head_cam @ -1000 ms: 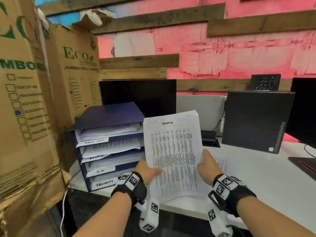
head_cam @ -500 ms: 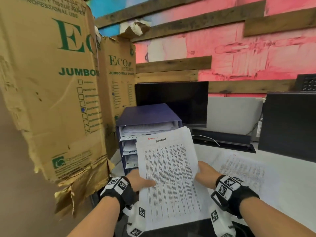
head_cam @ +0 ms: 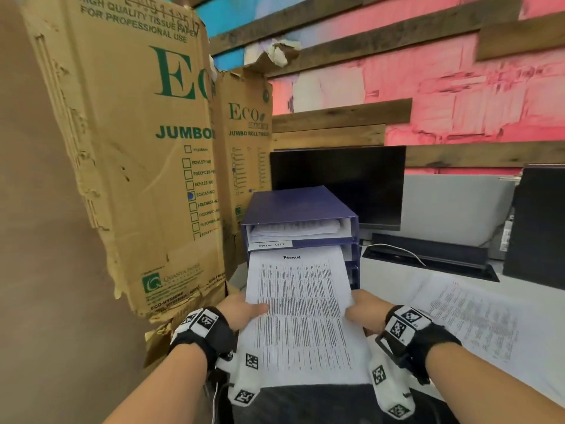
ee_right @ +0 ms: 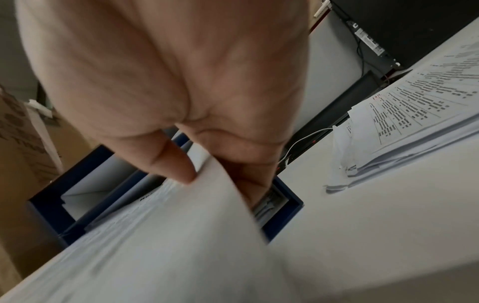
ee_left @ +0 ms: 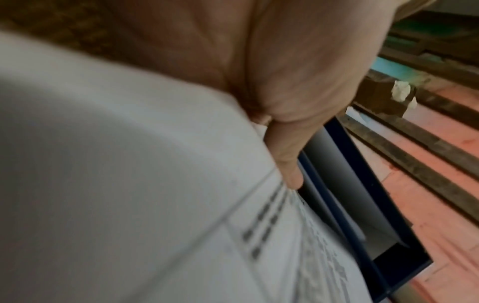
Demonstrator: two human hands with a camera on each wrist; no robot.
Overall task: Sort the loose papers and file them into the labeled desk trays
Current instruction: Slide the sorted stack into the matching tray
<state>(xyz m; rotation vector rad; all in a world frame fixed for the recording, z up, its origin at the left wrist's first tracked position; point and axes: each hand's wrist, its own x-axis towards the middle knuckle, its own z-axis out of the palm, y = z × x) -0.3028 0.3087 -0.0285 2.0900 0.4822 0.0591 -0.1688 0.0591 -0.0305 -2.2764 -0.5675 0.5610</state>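
A printed sheaf headed "ADMIN" [head_cam: 301,313] lies tilted in front of the blue stacked desk trays [head_cam: 293,209]. Its top edge sits at the slot just below the top tray, whose label is handwritten. My left hand [head_cam: 244,310] pinches the sheaf's left edge, thumb on top. My right hand [head_cam: 363,310] pinches the right edge. In the left wrist view the thumb [ee_left: 287,160] presses on the paper [ee_left: 155,205] beside the blue tray frame [ee_left: 368,194]. The right wrist view has the thumb [ee_right: 171,162] over the sheet [ee_right: 181,235] and the fingers under it, before the trays [ee_right: 285,217].
More printed papers [head_cam: 470,313] lie spread on the white desk [head_cam: 538,374] to my right. Tall cardboard boxes [head_cam: 137,148] stand close on the left. A dark monitor [head_cam: 339,185] stands behind the trays, a black computer case [head_cam: 538,221] at far right.
The sheaf has come down from upright and moved forward, so its top edge now reaches the slot under the top tray. My view has swung left and closer to the trays.
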